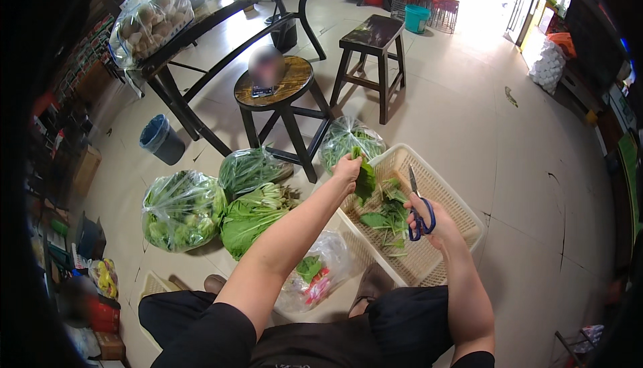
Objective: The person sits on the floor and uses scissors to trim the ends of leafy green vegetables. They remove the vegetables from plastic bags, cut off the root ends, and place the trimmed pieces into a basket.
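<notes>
My left hand (347,171) grips a bunch of green leaves (365,183) over the upper left part of a cream plastic basket (454,193). In my right hand (436,222) is a pair of scissors (422,215) with blue handles, its blades pointing away from me above the basket. Cut leaves and stems (391,217) lie on the basket's bottom. Left of it, a bundle of leafy greens with pale stems (253,217) rests on the floor. Near my feet a clear plastic bag (329,257) has a leaf on it.
Bagged greens (183,212), more bagged greens (253,169) and a third bag (351,139) surround the work area. Beyond stand a round stool (296,74) with a phone (262,91), a rectangular stool (371,31), a lined bin (163,142) and a long table (211,16).
</notes>
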The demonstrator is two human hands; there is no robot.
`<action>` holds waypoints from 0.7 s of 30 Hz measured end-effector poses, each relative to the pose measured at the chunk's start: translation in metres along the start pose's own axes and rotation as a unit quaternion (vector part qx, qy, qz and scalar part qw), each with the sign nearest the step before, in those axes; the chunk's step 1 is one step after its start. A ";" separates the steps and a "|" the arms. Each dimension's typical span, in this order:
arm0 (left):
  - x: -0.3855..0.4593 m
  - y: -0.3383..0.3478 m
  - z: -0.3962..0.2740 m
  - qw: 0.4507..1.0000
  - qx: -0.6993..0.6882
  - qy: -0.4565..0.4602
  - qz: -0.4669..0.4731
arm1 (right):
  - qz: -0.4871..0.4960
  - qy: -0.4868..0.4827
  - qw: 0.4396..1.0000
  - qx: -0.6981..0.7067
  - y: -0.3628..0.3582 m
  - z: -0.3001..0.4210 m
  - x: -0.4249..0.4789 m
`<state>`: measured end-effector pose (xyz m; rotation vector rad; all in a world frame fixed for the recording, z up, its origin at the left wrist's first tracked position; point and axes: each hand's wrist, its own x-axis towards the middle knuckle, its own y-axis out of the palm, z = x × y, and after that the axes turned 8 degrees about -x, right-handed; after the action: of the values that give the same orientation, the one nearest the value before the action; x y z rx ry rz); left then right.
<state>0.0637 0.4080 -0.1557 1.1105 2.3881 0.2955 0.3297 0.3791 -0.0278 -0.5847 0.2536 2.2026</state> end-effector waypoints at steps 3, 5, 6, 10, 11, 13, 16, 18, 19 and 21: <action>-0.003 0.005 -0.002 0.996 -0.069 0.043 0.022 | 0.081 0.045 0.993 0.069 0.001 -0.004 -0.001; -0.008 0.012 -0.009 0.991 -0.132 0.017 0.006 | 0.137 0.075 0.982 0.104 0.013 -0.004 -0.002; -0.021 0.026 -0.016 0.988 -0.153 -0.008 0.010 | 0.162 0.091 0.977 0.105 0.012 -0.006 -0.001; -0.042 0.040 -0.037 0.981 -0.194 -0.027 -0.009 | 0.214 0.122 0.952 0.181 0.035 -0.013 0.006; -0.047 0.042 -0.039 0.979 -0.201 -0.028 -0.012 | 0.207 0.108 0.954 0.189 0.038 -0.015 0.009; -0.057 0.043 -0.039 0.974 -0.223 -0.021 0.021 | 0.193 0.081 0.956 0.206 0.043 -0.017 0.014; -0.089 0.057 -0.047 0.975 -0.214 -0.056 0.005 | 0.170 0.026 0.963 0.208 0.038 -0.016 0.019; -0.094 0.055 -0.042 0.973 -0.215 -0.084 0.023 | 0.148 0.010 0.967 0.207 0.032 -0.021 0.026; -0.096 0.052 -0.039 0.971 -0.216 -0.097 0.030 | 0.135 0.014 0.968 0.209 0.032 -0.019 0.024; -0.080 0.035 -0.020 0.975 -0.187 -0.113 0.037 | 0.110 0.022 0.970 0.213 0.033 -0.014 0.020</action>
<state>0.1211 0.3698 -0.0980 0.9969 1.9905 0.5849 0.2976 0.3663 -0.0505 -0.3786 0.8272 2.2485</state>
